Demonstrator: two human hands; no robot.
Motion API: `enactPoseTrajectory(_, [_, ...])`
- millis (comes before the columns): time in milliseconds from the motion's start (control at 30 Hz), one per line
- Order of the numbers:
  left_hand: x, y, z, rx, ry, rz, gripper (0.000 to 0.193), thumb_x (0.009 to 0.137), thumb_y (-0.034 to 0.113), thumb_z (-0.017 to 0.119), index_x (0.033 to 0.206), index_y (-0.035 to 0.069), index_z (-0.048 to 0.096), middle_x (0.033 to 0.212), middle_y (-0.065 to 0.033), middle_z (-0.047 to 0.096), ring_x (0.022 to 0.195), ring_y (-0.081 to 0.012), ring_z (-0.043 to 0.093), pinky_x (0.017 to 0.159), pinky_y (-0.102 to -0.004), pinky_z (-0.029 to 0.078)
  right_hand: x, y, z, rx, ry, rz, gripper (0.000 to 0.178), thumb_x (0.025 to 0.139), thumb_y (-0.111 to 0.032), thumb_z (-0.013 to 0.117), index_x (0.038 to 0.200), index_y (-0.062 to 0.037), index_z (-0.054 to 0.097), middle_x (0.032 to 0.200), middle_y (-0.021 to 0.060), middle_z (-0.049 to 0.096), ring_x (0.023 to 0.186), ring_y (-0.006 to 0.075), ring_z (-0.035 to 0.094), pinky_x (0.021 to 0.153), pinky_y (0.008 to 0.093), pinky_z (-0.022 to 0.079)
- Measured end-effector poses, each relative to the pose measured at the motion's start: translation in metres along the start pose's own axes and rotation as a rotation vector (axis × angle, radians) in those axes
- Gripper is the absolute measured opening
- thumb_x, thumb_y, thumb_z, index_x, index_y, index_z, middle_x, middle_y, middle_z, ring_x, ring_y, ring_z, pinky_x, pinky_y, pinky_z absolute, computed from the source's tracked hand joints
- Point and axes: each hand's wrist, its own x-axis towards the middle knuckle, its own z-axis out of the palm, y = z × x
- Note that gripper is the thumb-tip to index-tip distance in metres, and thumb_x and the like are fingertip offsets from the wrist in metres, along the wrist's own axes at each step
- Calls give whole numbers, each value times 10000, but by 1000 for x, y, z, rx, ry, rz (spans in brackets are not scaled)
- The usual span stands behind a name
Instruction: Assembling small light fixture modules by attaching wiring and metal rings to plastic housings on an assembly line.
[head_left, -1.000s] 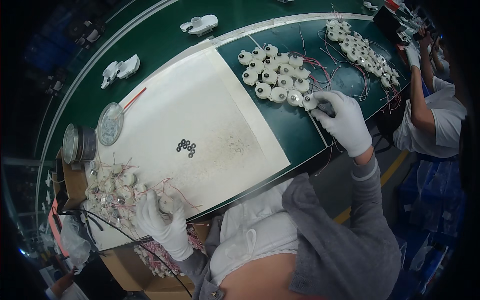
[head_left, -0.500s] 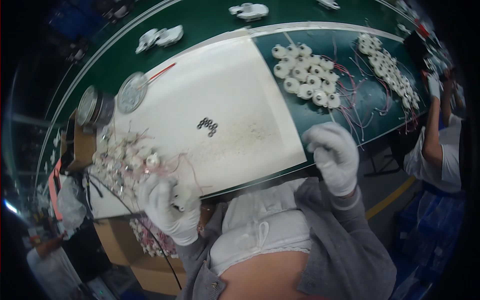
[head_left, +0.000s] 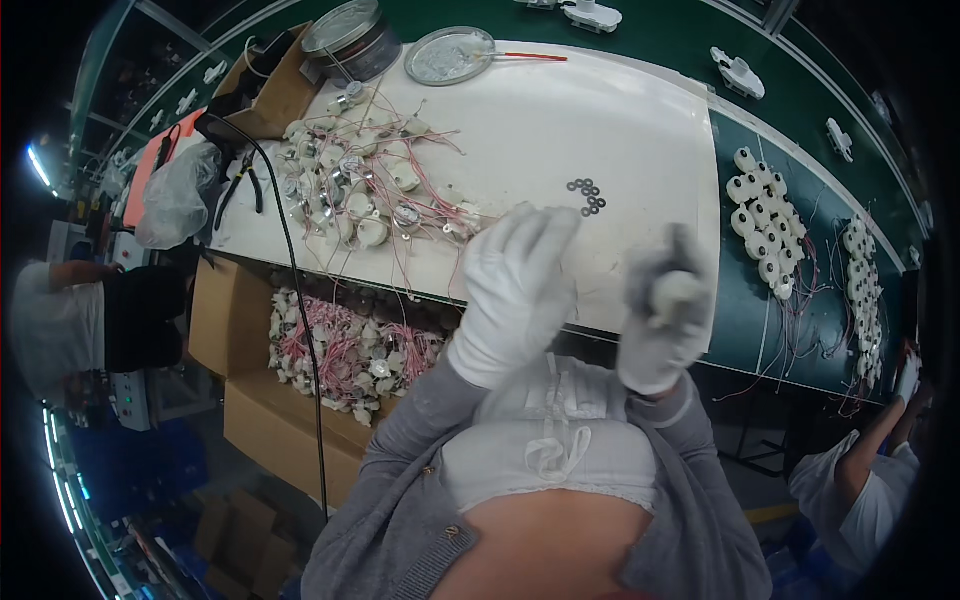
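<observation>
My left hand (head_left: 510,290), in a white glove, is over the front edge of the white table sheet. Its fingers are stretched out toward a small cluster of dark rings (head_left: 588,197); its palm side is hidden. Beside it, my gloved right hand (head_left: 660,335) is smeared by motion. A dark grey patch with a pale round thing (head_left: 678,290) shows at its bent fingers, too blurred to name. Left of my hands lies a heap of white round motor-like parts (head_left: 372,230) with pink wires and some silvery faces.
A round dish (head_left: 425,68) of whitish paste bears a red-handled brush (head_left: 535,57), beside a tin (head_left: 350,45). Pliers (head_left: 238,190) lie left. A cardboard box (head_left: 235,310) of wired parts stands below. Rows of white parts (head_left: 765,220) lie right; a co-worker (head_left: 860,480) is beyond.
The view has swung leftward, so the table things sit farther right. My left hand has left the part heap, and my hands are closer together. A pale round thing now shows at my right hand.
</observation>
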Motion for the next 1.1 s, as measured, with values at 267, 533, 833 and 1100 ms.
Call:
enactPoseTrajectory(267, [21,-12,-44,195,-42,-10,390,824,232,753,1182,92,689,1109,-160,688,889,-323,677,752,-467,546,14,-125,-76,-31,-166,-274,606,1072,-544,484,1327,-18,646,702,-35,448,616,97,346,624,286,297])
enactPoseTrajectory(533, [59,-61,-48,551,-76,64,191,804,265,807,861,96,741,916,-87,685,912,-300,638,744,-465,477,29,-87,-57,-1036,180,397,346,1057,-332,654,1216,-28,696,938,-14,654,761,72,550,674,219,438])
enactPoseTrajectory(833, [22,-40,-41,539,-159,-68,198,793,242,819,876,84,732,862,-83,658,944,-313,640,817,-476,482,70,-40,-41,-1312,-301,473,345,1032,-270,627,1264,-22,689,951,186,746,793,289,724,759,384,566])
enactPoseTrajectory(1100, [15,-27,-25,332,-32,-119,311,836,262,788,1084,82,737,867,-78,646,1011,-330,638,810,-468,514,87,-11,-48,-1085,-407,434,355,1017,-140,661,1351,-18,663,1019,98,742,885,160,692,829,293,548])
